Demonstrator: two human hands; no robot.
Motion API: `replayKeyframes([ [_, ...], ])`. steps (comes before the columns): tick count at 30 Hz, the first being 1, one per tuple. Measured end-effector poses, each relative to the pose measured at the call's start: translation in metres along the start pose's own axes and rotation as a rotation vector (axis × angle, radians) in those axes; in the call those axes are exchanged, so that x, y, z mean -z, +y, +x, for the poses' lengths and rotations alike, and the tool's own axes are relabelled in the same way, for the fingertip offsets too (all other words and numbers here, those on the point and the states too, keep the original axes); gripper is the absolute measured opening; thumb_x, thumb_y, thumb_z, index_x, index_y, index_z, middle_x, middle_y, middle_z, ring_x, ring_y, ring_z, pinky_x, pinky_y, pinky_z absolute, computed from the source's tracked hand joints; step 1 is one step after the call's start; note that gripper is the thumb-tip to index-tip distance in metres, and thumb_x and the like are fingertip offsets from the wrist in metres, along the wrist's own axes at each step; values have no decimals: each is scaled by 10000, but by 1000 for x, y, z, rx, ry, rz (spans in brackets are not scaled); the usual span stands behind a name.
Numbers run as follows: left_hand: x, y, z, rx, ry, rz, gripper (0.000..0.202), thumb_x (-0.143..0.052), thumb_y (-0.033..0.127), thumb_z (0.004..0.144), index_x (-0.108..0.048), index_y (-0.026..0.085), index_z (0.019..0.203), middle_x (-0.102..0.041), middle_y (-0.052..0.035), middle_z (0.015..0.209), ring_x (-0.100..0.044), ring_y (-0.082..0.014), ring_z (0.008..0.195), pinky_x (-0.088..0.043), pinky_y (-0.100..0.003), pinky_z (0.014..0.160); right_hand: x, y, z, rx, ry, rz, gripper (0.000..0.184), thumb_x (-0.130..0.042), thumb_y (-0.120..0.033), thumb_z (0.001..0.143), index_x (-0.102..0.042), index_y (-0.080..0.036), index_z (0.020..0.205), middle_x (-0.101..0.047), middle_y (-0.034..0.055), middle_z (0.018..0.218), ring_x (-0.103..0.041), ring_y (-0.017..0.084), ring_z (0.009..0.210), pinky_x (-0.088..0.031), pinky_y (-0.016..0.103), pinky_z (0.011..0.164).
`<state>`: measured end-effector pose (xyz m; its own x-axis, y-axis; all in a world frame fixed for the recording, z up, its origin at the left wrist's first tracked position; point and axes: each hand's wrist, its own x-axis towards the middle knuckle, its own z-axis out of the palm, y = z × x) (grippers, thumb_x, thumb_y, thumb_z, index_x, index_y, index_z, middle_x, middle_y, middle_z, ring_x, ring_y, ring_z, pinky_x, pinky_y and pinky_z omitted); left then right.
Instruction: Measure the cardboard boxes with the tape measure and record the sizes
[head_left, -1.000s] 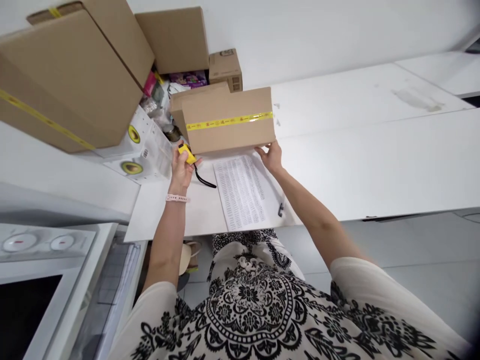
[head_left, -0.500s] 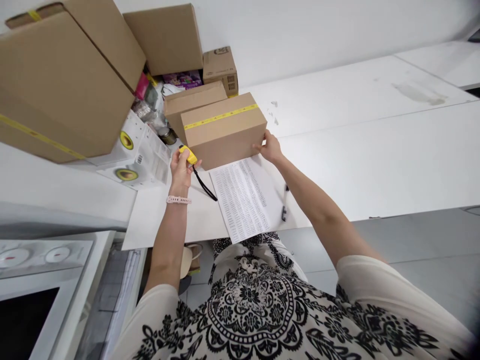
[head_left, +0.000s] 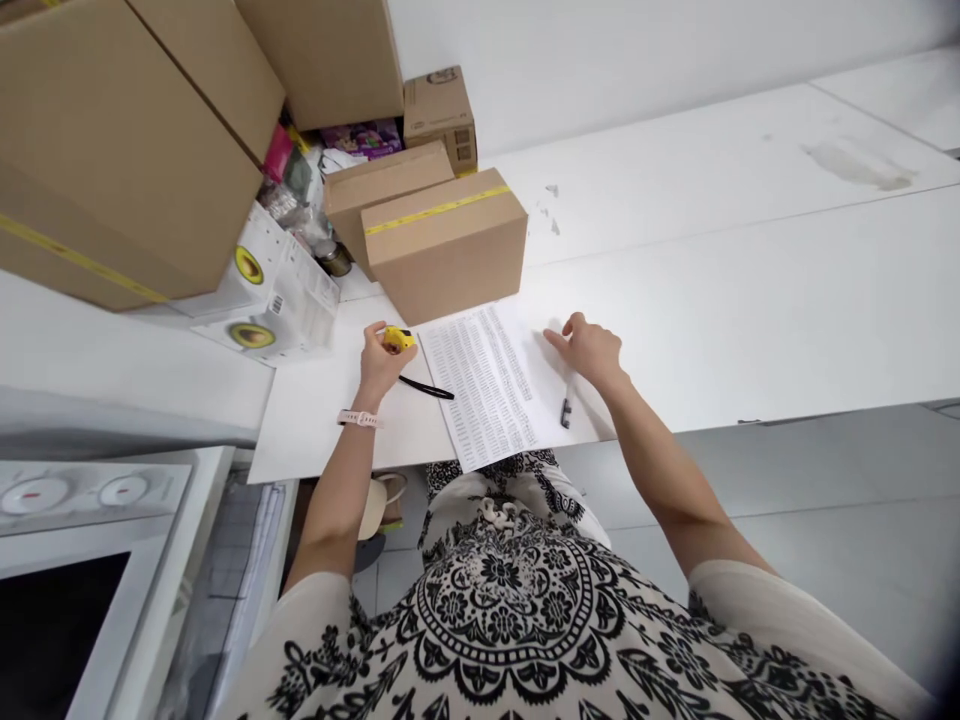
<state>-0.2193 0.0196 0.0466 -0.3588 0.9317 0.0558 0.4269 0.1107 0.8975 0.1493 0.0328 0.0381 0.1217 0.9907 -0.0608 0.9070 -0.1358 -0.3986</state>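
My left hand (head_left: 381, 362) is closed round a small yellow tool (head_left: 398, 340) with a black strap (head_left: 427, 387) trailing onto the white table (head_left: 750, 300). My right hand (head_left: 589, 347) hovers open over the table, fingers spread, just above a pen (head_left: 566, 408). Between my hands lies a printed sheet (head_left: 484, 385) full of small lines. Behind the sheet stands a brown cardboard box (head_left: 446, 245) sealed with yellow tape, apart from both hands.
Large cardboard boxes (head_left: 120, 130) are stacked at the back left, with a white avocado-printed carton (head_left: 270, 290), a second brown box (head_left: 379, 185), a small box (head_left: 441, 110) and loose packets. A white appliance (head_left: 90, 560) sits at the lower left.
My right hand has let go of the taped box, which now rests flat on the table, and drawn back over the pen. My left hand has come nearer with the yellow tool.
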Motion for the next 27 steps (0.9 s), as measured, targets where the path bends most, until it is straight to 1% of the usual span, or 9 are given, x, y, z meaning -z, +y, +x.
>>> replayKeyframes([
  [3,-9,0,-2,-57,-22,164,653,-880,171,550,-547,281,1100,-683,-12,926,-676,-266,913,-501,-437,974,-11,4,-20,22,-10,-49,327,-578,-491,912,-559,-196,1052,-710,162,978,-639,344,948,-476,439,774],
  [7,-15,-2,9,-85,-36,93,620,-855,95,501,-608,281,1039,-664,-34,879,-644,-366,1110,-412,-539,1097,-21,17,-21,103,29,58,196,-554,-228,842,-534,-211,1036,-663,144,1004,-595,306,927,-468,429,772],
  [10,-16,-3,16,-114,-104,108,577,-820,104,517,-620,254,1037,-699,-97,1064,-566,-396,1277,-303,-606,1187,-18,33,-25,137,74,155,231,-579,-231,804,-522,-219,1027,-617,139,1064,-579,280,921,-470,430,804],
  [13,-20,6,4,-253,-135,186,555,-794,194,635,-598,211,1154,-608,-179,1377,-346,-408,1496,-246,-632,1228,-10,39,-42,47,124,151,280,-619,-379,839,-513,-236,1055,-616,135,1094,-591,296,955,-469,434,784],
  [15,-30,17,-25,-388,-136,198,614,-774,251,725,-555,192,1295,-506,-192,1515,-217,-409,1561,-235,-636,1245,-5,37,-55,-38,74,101,334,-607,-488,871,-514,-244,1078,-652,116,991,-611,311,898,-465,444,759],
  [17,-47,29,-73,-503,-190,236,697,-736,296,809,-471,197,1446,-457,-186,1571,-271,-422,1542,-208,-645,1261,-3,33,-64,-63,-16,55,346,-592,-503,887,-524,-242,1103,-674,97,879,-625,313,819,-462,449,748],
  [22,-103,33,-204,-716,-546,515,897,-658,447,925,-197,160,1639,-302,-198,1684,-224,-348,1583,-225,-552,1296,-1,35,-64,101,-94,99,243,-543,-228,829,-622,-212,1057,-699,81,780,-655,291,790,-484,451,780],
  [24,-115,25,-228,-765,-602,632,950,-656,440,922,-141,111,1649,-289,-217,1684,-200,-349,1589,-203,-587,1292,6,43,-63,144,-117,293,216,-529,-232,827,-663,-199,992,-703,77,760,-670,270,780,-512,460,793],
  [27,-118,13,-233,-793,-608,716,864,-621,337,941,-177,106,1646,-295,-197,1683,-210,-322,1589,-175,-595,1292,23,51,-71,212,-207,722,294,-495,-346,899,-693,-213,1070,-752,87,909,-713,261,887,-562,476,809],
])
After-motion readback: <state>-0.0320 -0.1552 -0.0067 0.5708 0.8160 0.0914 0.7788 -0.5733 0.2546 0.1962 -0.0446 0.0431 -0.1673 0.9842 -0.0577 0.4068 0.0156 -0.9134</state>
